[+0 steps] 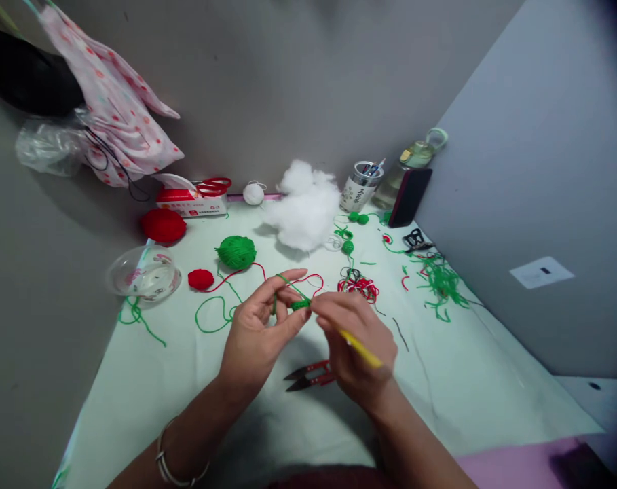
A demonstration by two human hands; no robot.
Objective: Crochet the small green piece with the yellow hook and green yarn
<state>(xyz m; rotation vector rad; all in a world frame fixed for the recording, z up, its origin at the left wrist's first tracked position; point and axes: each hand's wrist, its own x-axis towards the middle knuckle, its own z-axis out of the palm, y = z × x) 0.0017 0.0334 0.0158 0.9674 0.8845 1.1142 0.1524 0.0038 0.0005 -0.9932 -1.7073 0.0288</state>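
Observation:
Between thumb and fingers, my left hand (257,333) pinches a small green crochet piece (301,305), with green yarn looped over its raised index finger. My right hand (362,336) grips a crochet hook (362,349) by its yellow handle. The hook's tip meets the green piece and is hidden by the fingers. Green yarn trails across the cloth toward a green yarn ball (236,252). Red yarn runs behind my left hand from a small red yarn ball (201,280). Beneath my right hand lie red thread snips (311,375), their dark blades pointing left.
White stuffing (305,207) sits at the back, near a pencil cup (360,187), a bottle (407,170) and a phone (410,197). A clear plastic bowl (145,275) stands left; green yarn scraps (443,282) lie right. Grey walls border the table (465,380).

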